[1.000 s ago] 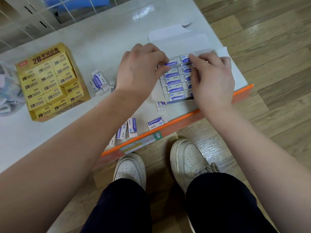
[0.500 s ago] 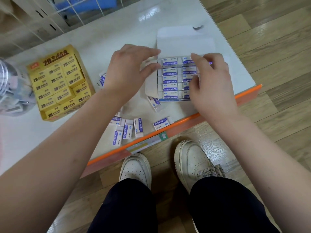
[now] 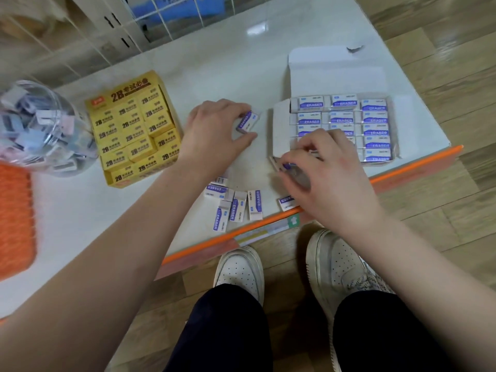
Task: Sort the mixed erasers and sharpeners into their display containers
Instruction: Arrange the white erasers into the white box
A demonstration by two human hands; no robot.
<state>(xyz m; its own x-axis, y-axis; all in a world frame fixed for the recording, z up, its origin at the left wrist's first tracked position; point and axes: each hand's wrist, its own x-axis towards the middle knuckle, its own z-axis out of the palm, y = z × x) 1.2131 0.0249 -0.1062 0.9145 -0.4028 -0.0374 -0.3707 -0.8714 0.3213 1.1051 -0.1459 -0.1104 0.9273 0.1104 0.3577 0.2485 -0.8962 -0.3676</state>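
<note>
A white eraser (image 3: 247,121) is pinched by the left hand (image 3: 214,135) beside the white box (image 3: 280,130); a second eraser (image 3: 285,165) is gripped by the right hand (image 3: 327,173) at its near-left corner.

Jar (image 3: 40,127) left of 2B box (image 3: 134,130); eraser tray (image 3: 343,124) right; loose erasers (image 3: 233,208) nearer table edge.

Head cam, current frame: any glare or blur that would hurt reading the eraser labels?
Head view: one small glare patch on the white tabletop, away from any label; right hand motion-blurred; clear jar soft and stretched at the frame edge; ERASER print in the white eraser box is legible.
</note>
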